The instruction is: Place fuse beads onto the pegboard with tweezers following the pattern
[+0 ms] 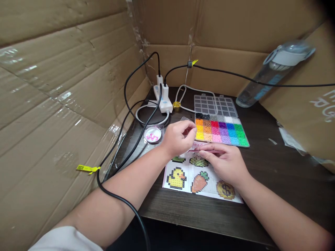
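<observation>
Cable [144, 232] crosses forearm [138, 174]; right grip [225, 162] pinches pink tool [213, 151].

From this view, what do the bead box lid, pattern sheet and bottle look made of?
Bead box lid: likely clear plastic; see-through with a regular grid.
Pattern sheet: probably paper or thin card, smooth; thin, flat, printed.
Bottle: see-through, glossy, plastic or glass unclear; pale opaque cap looks plastic.

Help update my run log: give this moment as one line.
left hand: curled near bead case, contents unclear | right hand: pinching pink tool above pattern sheet | white dish: pink beads
</observation>
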`<state>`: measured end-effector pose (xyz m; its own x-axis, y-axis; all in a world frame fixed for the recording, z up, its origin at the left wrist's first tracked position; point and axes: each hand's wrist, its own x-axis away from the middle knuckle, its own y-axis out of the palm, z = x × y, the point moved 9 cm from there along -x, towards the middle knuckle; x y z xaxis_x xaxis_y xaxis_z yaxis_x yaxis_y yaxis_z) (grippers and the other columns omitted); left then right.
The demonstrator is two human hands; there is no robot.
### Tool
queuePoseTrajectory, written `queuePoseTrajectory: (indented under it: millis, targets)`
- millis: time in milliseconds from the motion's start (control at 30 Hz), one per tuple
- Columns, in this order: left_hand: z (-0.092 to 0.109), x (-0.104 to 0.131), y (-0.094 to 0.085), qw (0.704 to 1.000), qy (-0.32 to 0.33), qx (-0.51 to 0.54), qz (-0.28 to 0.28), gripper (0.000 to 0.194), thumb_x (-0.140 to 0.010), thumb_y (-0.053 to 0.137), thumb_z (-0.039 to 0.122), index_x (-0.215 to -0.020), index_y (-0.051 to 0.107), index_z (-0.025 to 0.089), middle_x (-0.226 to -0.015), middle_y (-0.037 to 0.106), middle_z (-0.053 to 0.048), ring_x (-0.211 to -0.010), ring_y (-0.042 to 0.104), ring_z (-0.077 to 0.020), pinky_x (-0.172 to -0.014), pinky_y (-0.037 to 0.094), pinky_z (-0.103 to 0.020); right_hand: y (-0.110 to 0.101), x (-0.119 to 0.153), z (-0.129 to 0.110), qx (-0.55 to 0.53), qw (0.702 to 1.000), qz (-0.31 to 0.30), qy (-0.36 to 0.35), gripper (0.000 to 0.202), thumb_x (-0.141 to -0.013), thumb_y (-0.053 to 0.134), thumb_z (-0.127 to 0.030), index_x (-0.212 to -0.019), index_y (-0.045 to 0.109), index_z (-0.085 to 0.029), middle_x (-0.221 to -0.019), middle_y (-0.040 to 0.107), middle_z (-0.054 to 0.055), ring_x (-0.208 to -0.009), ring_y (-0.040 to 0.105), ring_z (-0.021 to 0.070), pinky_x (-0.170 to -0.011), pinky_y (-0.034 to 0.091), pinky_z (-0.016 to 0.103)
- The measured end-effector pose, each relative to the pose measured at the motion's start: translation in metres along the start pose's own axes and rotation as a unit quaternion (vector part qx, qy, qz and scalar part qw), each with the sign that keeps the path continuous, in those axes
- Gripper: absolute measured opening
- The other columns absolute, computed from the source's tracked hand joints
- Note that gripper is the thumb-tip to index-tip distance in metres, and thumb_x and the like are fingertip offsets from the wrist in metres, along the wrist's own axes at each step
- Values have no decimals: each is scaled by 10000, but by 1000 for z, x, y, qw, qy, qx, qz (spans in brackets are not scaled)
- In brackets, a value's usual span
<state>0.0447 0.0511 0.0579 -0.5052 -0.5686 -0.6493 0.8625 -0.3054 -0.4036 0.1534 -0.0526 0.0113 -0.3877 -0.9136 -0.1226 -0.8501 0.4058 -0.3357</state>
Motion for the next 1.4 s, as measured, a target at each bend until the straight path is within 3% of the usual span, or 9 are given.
queuePoseTrajectory:
  millis: [700, 800, 967, 1067, 1167, 1300, 1400]
  targets:
    - [-1, 0, 1, 1000, 3, 2, 1, 90, -808, 591, 126, -739, 637, 160, -657, 641, 10, -575, 552, -88, -563, 440, -221, -6, 1, -4, -19, 1000, 14, 8, 80, -766, 736, -257, -819, 780, -216, -885, 780, 61, -800, 750, 209, -734, 634, 326]
    - [-2, 0, 0, 1000, -2, 1, 0, 87, -812, 594, 140, -743, 640, 165, -661, 647, 7, -572, 553, -91, -559, 442, -225, -20, 1, -12, -12, 999, 44, 3, 60, -762, 750, -245, -810, 781, -228, -834, 779, 50, -756, 746, 199, -695, 630, 304]
    - [-2, -1, 0, 1000, -5, 0, -3, 92, -810, 591, 141, -737, 642, 165, -654, 643, 4, -568, 549, -91, -543, 430, -228, -73, 0, -18, -59, 987, 147, -6, 113, -745, 790, -294, -834, 779, -224, -830, 777, 53, -729, 735, 196, -677, 620, 307]
    - [-3, -2, -1, 1000, -9, -4, -2, 91, -802, 592, 137, -731, 644, 163, -636, 632, 8, -550, 532, -87, -528, 419, -230, -98, 0, -9, -38, 985, 165, -3, 143, -742, 794, -312, -843, 781, -213, -860, 776, 66, -759, 726, 195, -713, 607, 314]
    - [-4, -2, -1, 1000, -16, -7, -4, 88, -802, 591, 143, -736, 647, 160, -650, 644, 2, -551, 534, -87, -519, 417, -229, -110, 4, 12, 1, 987, 163, 14, 170, -730, 800, -321, -856, 781, -209, -850, 775, 70, -749, 717, 195, -705, 593, 313]
    - [-4, -3, 0, 1000, -19, -9, -10, 92, -806, 592, 155, -732, 647, 161, -645, 642, 1, -547, 540, -87, -515, 426, -227, -105, 10, 41, 1, 990, 135, 50, 164, -734, 796, -334, -842, 781, -212, -872, 779, 65, -743, 714, 184, -713, 585, 297]
    - [-2, -3, 0, 1000, -16, -13, -6, 85, -802, 602, 162, -737, 657, 163, -654, 652, -4, -553, 554, -93, -522, 446, -231, -95, 11, 48, -4, 992, 106, 72, 166, -735, 790, -334, -836, 780, -203, -858, 779, 67, -745, 725, 197, -714, 592, 304]
